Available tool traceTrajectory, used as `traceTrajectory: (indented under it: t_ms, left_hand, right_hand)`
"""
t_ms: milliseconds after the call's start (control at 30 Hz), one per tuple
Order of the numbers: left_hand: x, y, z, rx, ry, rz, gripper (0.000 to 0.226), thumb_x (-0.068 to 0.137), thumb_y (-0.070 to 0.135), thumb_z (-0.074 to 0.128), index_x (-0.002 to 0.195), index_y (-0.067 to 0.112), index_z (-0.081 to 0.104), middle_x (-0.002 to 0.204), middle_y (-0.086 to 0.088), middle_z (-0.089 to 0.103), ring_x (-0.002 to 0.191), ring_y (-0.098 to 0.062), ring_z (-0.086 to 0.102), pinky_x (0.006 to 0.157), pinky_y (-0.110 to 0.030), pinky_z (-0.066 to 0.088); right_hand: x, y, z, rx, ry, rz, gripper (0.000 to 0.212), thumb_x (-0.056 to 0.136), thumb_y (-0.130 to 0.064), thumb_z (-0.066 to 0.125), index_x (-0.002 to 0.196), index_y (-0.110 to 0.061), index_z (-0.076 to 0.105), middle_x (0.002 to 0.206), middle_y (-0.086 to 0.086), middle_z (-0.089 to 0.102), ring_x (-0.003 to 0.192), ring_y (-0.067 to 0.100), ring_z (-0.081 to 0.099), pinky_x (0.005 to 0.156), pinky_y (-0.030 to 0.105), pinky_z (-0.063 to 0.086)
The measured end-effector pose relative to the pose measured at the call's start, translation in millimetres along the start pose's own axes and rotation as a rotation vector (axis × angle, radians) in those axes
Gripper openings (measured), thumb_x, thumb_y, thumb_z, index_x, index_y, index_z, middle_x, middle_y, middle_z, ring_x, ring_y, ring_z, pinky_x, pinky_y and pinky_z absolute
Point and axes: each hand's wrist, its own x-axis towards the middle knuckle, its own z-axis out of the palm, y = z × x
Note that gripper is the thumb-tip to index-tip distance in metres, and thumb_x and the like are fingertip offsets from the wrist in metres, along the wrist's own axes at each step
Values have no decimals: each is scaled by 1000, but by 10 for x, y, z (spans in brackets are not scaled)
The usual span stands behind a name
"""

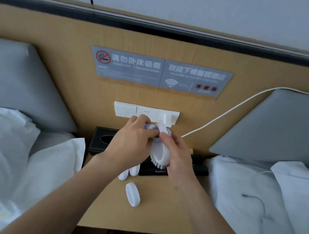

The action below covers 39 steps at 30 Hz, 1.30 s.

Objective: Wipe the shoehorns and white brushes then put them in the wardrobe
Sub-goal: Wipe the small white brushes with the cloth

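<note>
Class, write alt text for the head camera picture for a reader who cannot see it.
Two hands hold a white brush above a wooden nightstand between two beds: the right hand grips it, the left hand presses a blue-and-white cloth to its top. A second white brush, a black shoehorn and a black tissue box lie below.

Two bare forearms are reaching forward and angling inward, meeting at a white brush (159,152). The left hand (133,137) is sitting just left of the brush and over its top end, with the back of the hand facing up. Its fingers are curling round a cloth (150,126) and pressing it against the brush. The right hand (179,155) is gripping the brush from its right side, one digit lying across the upper part.
</note>
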Motion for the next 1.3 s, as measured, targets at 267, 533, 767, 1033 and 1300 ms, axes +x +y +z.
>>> traceTrajectory:
  t_ms: [267,533,767,1033,1300]
  left_hand:
    - [-1,261,-106,-162,-278,126,35,75,13,47,99,20,72,113,-3,55,104,-19,48,89,-31,43]
    - [33,308,-294,-178,60,-43,38,77,13,48,104,23,72,100,-2,54,94,-20,53,81,-34,48]
    - [-6,425,-347,-158,-43,-54,21,86,11,53,97,17,70,98,1,53,79,-5,54,72,-22,49]
    - [-14,346,-672,-366,229,-304,22,87,13,60,99,30,66,100,9,58,84,0,54,71,-3,36]
    - [161,480,-585,-138,96,-78,29,91,8,52,114,15,67,105,9,55,99,-11,51,83,-14,38]
  right_hand:
    - [-80,-223,-161,198,-35,82,40,74,-26,70,108,-6,63,93,16,70,79,24,68,65,34,52]
    - [-130,-367,-105,235,-217,105,54,88,-52,45,123,-14,60,120,14,65,112,29,60,96,48,45]
    - [-98,-375,-121,405,-184,215,46,96,-41,37,125,-12,59,113,12,67,97,22,66,79,32,53]
    - [-162,-431,-148,416,-169,152,47,78,-46,57,113,-16,61,97,10,61,82,20,57,66,34,50]
    - [-269,-431,-2,105,-87,-3,24,97,-33,44,104,-23,65,111,11,68,100,28,64,85,41,52]
